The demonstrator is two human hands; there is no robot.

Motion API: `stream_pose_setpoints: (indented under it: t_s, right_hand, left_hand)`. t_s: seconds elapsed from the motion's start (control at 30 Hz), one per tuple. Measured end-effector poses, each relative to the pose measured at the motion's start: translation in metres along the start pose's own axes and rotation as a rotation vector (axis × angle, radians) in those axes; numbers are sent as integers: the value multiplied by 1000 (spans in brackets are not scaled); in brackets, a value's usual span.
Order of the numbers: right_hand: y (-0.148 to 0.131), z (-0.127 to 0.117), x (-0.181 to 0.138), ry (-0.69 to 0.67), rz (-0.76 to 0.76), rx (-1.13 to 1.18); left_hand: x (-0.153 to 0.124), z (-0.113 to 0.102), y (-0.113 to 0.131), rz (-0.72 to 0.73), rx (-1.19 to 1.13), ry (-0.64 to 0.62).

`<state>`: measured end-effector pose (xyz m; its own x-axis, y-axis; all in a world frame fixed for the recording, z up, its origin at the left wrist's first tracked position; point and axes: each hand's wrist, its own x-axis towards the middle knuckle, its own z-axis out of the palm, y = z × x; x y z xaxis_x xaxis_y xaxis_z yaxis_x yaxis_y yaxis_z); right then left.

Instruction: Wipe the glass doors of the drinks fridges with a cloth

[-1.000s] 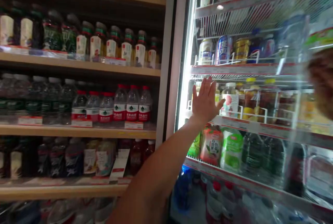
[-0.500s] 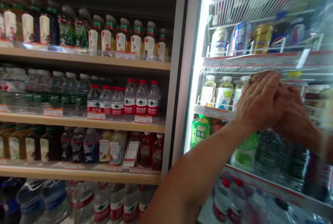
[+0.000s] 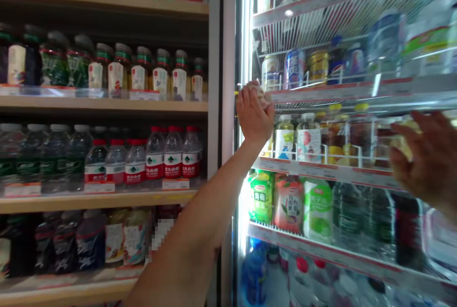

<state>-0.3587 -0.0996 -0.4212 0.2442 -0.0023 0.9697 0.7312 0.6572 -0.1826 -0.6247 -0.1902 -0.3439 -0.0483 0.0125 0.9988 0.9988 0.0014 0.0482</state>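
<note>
My left hand (image 3: 254, 115) is raised against the left edge of the lit drinks fridge (image 3: 242, 50), level with the can shelf (image 3: 321, 92). Its fingers are curled over something small and pale that I cannot make out. My right hand (image 3: 426, 162) is at the far right, in front of the shelf of small juice bottles (image 3: 309, 138). Its fingers are bent around a pale yellowish thing that is too blurred to name. Cans (image 3: 294, 66) stand just right of my left hand. Green and pink drink bottles (image 3: 289, 202) stand on the shelf below.
Wooden shelves (image 3: 107, 105) to the left carry tea bottles (image 3: 135, 74), red-labelled water bottles (image 3: 173, 154) and dark drinks lower down. The fridge holds wire racks with price strips (image 3: 321, 171). Large water bottles (image 3: 296, 273) stand at the fridge's bottom.
My hands were pressed together in front of the juice shelf. They have parted: the left went left and up to the fridge's edge, the right went to the far right.
</note>
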Motion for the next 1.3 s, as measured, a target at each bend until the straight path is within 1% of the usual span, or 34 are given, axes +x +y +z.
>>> stream_pose_setpoints:
  t_s: [0.03, 0.1, 0.13, 0.17, 0.2, 0.27, 0.33, 0.37, 0.4, 0.43, 0.47, 0.53, 0.57, 0.6, 0.63, 0.67, 0.7, 0.73, 0.77, 0.8, 0.83, 0.87, 0.9, 0.97, 1.0, 1.03, 1.07, 1.1, 1.13, 1.17, 1.2, 1.23, 1.27, 1.3]
  right_hand:
    - [0, 0, -1, -21, -134, 10]
    - [4, -3, 1, -64, -366, 0]
    - [8, -6, 4, -83, -413, -31]
    - [13, -10, 9, -107, -421, -68]
    - [19, -16, 15, -120, -394, -110]
    - [33, -26, 26, -90, -275, -202]
    - [48, -32, 35, -15, -175, -278]
    - [54, -32, 37, 6, -168, -303]
    - [60, -31, 38, 18, -189, -318]
    - [65, -29, 38, 28, -217, -326]
    - [69, -28, 37, 44, -243, -329]
    - [72, -26, 34, 57, -268, -324]
    - [73, -26, 32, 45, -268, -322]
    - [72, -26, 31, 33, -267, -321]
    - [71, -27, 29, 28, -267, -317]
    - [71, -28, 28, 23, -268, -312]
    - [70, -28, 27, 19, -272, -307]
    - [69, -29, 27, 20, -274, -302]
    - [69, -29, 26, 23, -274, -297]
    - [68, -29, 26, 26, -274, -290]
    - [68, -29, 26, 28, -272, -281]
    - [69, -30, 26, 29, -272, -271]
    - [69, -30, 26, 30, -273, -262]
    - [70, -31, 25, 25, -280, -248]
    - [70, -31, 25, 23, -283, -246]
    - [70, -31, 25, 22, -284, -247]
    - [69, -31, 25, 23, -283, -250]
    - [69, -31, 24, 25, -280, -253]
    - [69, -31, 24, 27, -278, -256]
    - [69, -31, 24, 28, -276, -259]
    - [68, -31, 23, 28, -274, -261]
    - [68, -31, 23, 26, -274, -263]
    - [69, -31, 23, 24, -274, -265]
    - [69, -31, 23, 20, -276, -266]
  left_hand:
    - [-6, 6, 10, 120, -22, -33]
    - [-17, 15, 29, 487, -54, -140]
    - [-17, 16, 32, 651, -59, -184]
    - [-12, 15, 29, 775, -56, -209]
    - [-2, 12, 21, 808, -43, -203]
    - [26, 4, -3, 602, -9, -105]
    - [47, 0, -17, 271, 33, 69]
    - [49, 1, -16, 194, 46, 87]
    - [45, 4, -8, 187, 56, 73]
    - [35, 9, 6, 265, 59, 16]
    - [22, 14, 23, 411, 62, -61]
    - [2, 21, 53, 865, 50, -236]
    - [-1, 22, 62, 1004, 41, -283]
    - [4, 21, 64, 1057, 34, -296]
    - [16, 18, 60, 1015, 27, -267]
    - [31, 15, 51, 878, 26, -208]
    - [47, 13, 41, 700, 25, -128]
    - [61, 11, 31, 509, 26, -21]
    - [70, 12, 25, 361, 39, 58]
    - [72, 13, 23, 287, 51, 91]
    - [67, 16, 25, 295, 60, 85]
    - [56, 19, 32, 400, 64, 33]
    - [43, 22, 40, 574, 59, -55]
    - [24, 23, 52, 994, 30, -257]
    - [22, 21, 54, 1125, 22, -328]
    - [27, 17, 51, 1164, 23, -363]
    - [38, 12, 45, 1099, 30, -345]
    - [51, 7, 36, 960, 47, -295]
    - [63, 3, 28, 767, 54, -199]
    - [72, 0, 21, 584, 54, -73]
    - [76, -1, 18, 464, 59, 3]
    - [73, 0, 19, 408, 61, 45]
    - [65, 2, 22, 436, 62, 37]
    - [54, 5, 27, 535, 61, -27]
